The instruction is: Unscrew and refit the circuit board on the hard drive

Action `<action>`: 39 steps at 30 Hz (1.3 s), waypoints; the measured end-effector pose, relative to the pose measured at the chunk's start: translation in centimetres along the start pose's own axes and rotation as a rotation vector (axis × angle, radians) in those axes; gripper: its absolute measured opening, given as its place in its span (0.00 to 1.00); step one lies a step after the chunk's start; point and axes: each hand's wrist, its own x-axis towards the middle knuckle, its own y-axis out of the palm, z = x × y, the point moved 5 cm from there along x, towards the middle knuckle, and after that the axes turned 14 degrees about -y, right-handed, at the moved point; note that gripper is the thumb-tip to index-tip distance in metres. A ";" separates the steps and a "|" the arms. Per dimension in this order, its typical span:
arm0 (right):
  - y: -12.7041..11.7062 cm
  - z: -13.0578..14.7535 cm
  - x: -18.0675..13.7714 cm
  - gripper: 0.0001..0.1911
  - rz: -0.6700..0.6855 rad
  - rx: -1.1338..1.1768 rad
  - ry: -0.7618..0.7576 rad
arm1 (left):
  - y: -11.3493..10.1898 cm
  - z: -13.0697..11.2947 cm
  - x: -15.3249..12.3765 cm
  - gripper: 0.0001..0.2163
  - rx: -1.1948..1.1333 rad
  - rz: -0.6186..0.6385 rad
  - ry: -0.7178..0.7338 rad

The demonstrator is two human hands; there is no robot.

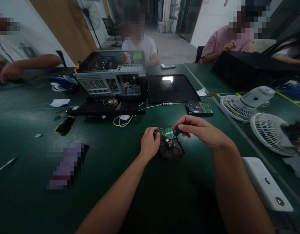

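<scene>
My hands work at a hard drive (172,151) on the green table (111,156).
My left hand (150,143) curls around its edge; my right hand (191,128) pinches a small dark piece (177,131) (I can't tell what) at the circuit board (166,132). Beyond, a computer case (92,83) partly hides the person opposite (148,45); white fan parts (256,97) crowd my right.

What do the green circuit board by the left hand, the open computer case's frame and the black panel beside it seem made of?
Circuit board: likely fibreglass; thin, flat and green with pale markings.
Case frame: probably sheet metal, dull grey with punched slots.
Black panel: glossy, with a bright reflection; painted metal or plastic, the look leaves open.
</scene>
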 end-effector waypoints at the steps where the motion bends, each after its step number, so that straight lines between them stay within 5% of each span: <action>1: 0.3 0.0 0.1 0.12 0.014 0.000 -0.003 | 0.0 0.0 0.0 0.12 0.002 -0.002 -0.002; 14: 0.8 0.2 0.3 0.12 -0.050 -0.069 0.053 | -0.3 0.1 0.1 0.11 -0.008 -0.004 0.006; 27: 1.0 -0.2 0.2 0.09 -0.073 0.119 0.087 | -0.3 0.3 0.2 0.09 -0.011 -0.030 -0.016; 39: 0.0 -0.3 0.4 0.13 -0.073 -0.108 0.027 | -0.2 0.1 -0.1 0.12 -0.045 -0.045 -0.006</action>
